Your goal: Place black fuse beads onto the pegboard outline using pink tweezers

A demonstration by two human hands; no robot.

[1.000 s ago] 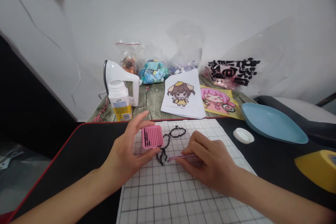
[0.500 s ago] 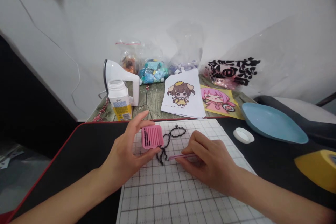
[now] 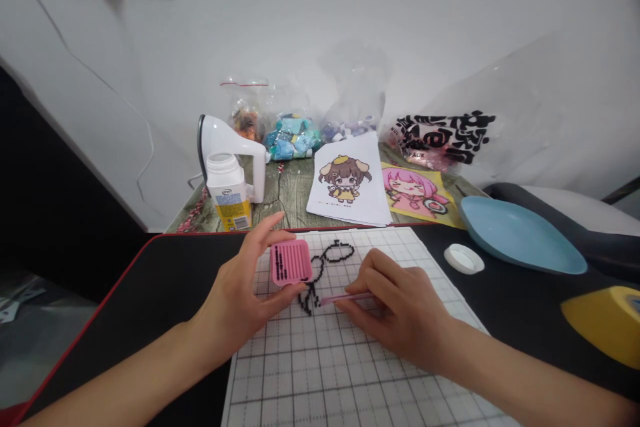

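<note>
Between thumb and fingers, my left hand (image 3: 245,280) holds a small pink ridged tray (image 3: 296,261), tilted toward me, with black beads (image 3: 279,263) lined up in its left grooves. My right hand (image 3: 390,297) is closed around pink tweezers (image 3: 345,297), whose tip points left, low over the pegboard. Whether a bead sits in the tip is too small to tell. Under both hands lies the white gridded pegboard (image 3: 300,373). An outline of black beads (image 3: 340,252) curves across its upper part, and the tray and left hand hide some of it.
Behind the board lie a printed character sheet (image 3: 345,180) and a yellow picture (image 3: 420,190). A white bottle (image 3: 226,180) stands before a white handheld appliance (image 3: 257,173). To the right are a white cap (image 3: 464,258), a blue tray (image 3: 520,233) and a yellow object (image 3: 605,323). Several plastic bags (image 3: 293,137) rest by the wall.
Almost nothing differs. Both hands, the pink tray and the tweezers stay in nearly the same place, with only a very slight shift of the view.
</note>
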